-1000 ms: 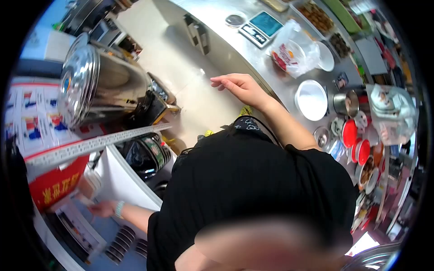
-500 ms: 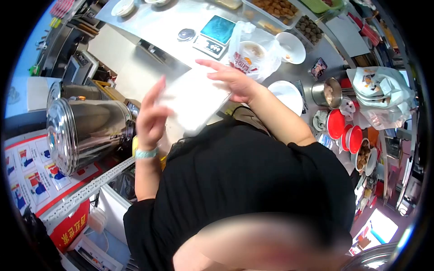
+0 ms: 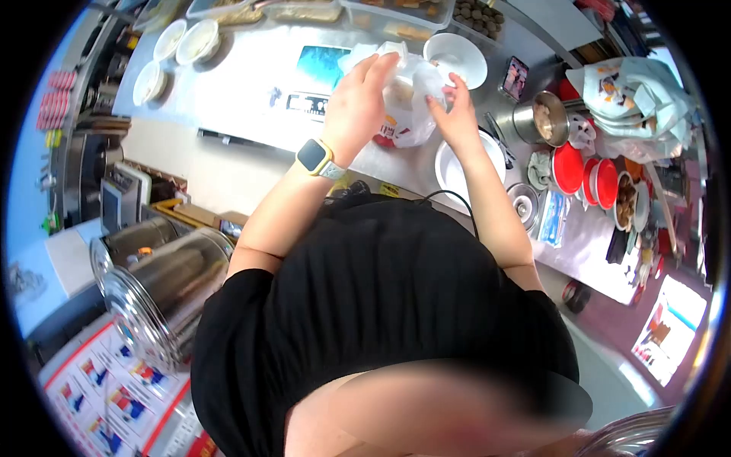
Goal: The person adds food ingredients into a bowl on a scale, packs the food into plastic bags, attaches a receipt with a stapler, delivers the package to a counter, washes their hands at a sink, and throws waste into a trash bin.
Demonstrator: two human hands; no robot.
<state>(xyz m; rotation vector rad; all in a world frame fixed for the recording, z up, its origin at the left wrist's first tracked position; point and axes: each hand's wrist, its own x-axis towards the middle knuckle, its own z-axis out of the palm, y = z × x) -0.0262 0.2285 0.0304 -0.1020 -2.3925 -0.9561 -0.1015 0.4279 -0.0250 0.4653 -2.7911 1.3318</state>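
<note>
A thin white plastic bag (image 3: 417,129) with red print stands on the metal counter around a bowl of food (image 3: 399,93). My left hand (image 3: 356,110), with a watch on its wrist, reaches over the bag's left side. Its fingers are bent at the bag's upper edge and their tips are partly hidden. On the other side, my right hand (image 3: 457,116) has thumb and fingers on the bag's right edge, with the film between them. Left of the bag lies a kitchen scale (image 3: 320,72) with a blue-green top.
A white bowl (image 3: 466,57) stands behind my right hand, and a white plate (image 3: 449,171) lies under that forearm. Further right are a phone (image 3: 515,78), a metal pot (image 3: 525,122) and red lids (image 3: 567,169). White bowls (image 3: 196,44) stand at the far left of the counter (image 3: 244,84).
Both hands have moved forward to the bag. The flat white thing that was between them is no longer clearly seen. The view has turned, and the bag's edges now stand between my hands.
</note>
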